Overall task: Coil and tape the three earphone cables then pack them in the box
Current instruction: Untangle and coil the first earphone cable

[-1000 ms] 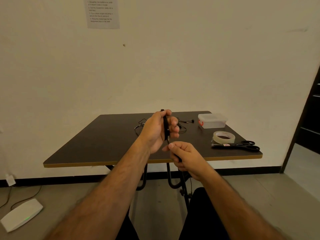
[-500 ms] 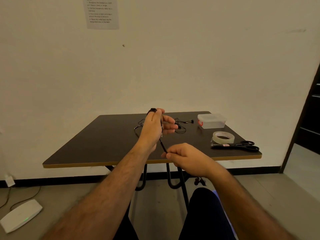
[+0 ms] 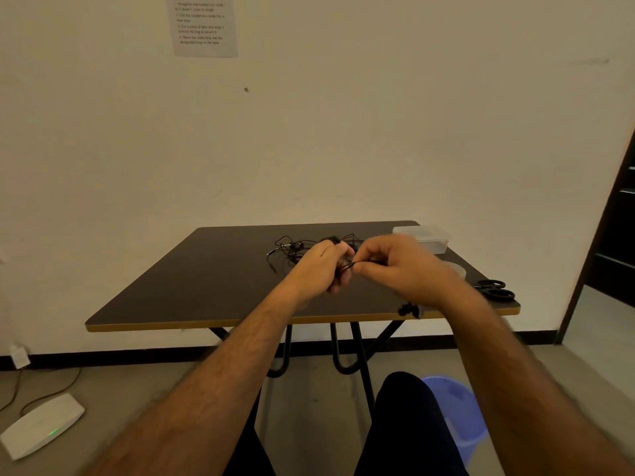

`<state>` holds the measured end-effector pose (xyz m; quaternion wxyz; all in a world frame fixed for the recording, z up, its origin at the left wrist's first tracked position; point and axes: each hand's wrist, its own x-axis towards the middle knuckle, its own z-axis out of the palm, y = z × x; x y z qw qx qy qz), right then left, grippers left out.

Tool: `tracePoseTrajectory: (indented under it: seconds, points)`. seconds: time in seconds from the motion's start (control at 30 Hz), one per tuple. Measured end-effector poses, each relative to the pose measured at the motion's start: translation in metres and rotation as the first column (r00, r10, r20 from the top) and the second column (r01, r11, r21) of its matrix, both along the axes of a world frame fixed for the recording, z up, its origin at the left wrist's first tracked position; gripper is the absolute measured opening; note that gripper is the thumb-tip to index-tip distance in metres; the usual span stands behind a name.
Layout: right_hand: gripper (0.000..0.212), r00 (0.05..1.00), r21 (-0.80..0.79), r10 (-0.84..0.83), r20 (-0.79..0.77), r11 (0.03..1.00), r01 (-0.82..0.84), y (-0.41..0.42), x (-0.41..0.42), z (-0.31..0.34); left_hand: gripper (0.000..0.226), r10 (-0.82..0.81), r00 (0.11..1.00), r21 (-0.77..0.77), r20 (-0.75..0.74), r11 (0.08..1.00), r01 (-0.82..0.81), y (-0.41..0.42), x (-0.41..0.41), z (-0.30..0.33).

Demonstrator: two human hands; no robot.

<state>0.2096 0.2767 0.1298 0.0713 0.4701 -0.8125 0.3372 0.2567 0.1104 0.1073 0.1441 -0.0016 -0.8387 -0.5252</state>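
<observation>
My left hand (image 3: 321, 266) is closed around a black earphone cable (image 3: 347, 266) wound over its fingers, held above the dark table (image 3: 206, 280). My right hand (image 3: 400, 264) pinches the same cable right next to the left fingers. The cable's earbuds (image 3: 409, 310) dangle below my right wrist at the table's front edge. More black earphone cables (image 3: 292, 249) lie tangled on the table behind my hands. A clear plastic box (image 3: 429, 237) with its lid on stands at the back right. The tape roll (image 3: 458, 269) is partly hidden by my right hand.
Black scissors (image 3: 496, 290) lie near the table's right front corner. A purple bin (image 3: 457, 413) stands on the floor under the table by my right leg. A white device (image 3: 37, 424) with a cord lies on the floor at left. A dark doorway (image 3: 611, 242) is at right.
My right hand has risen from below the table edge up to the left hand, carrying the cable with it. The dangling earbuds came up to the table edge. The left hand dropped slightly.
</observation>
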Motion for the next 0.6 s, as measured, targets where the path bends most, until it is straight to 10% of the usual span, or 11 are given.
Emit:
tracePoseTrajectory:
  seconds: [0.27, 0.6]
  points:
    - [0.001, 0.979, -0.222, 0.186, 0.086, 0.961, -0.163, 0.009, -0.025, 0.023, 0.051, -0.436, 0.89, 0.537, 0.134, 0.787, 0.304, 0.005, 0.008, -0.002]
    - [0.013, 0.773, -0.607, 0.505, 0.383, 0.769, -0.201, -0.009, -0.034, -0.01, 0.038, -0.685, 0.728, 0.695, -0.038, 0.506, 0.511, 0.015, 0.016, 0.011]
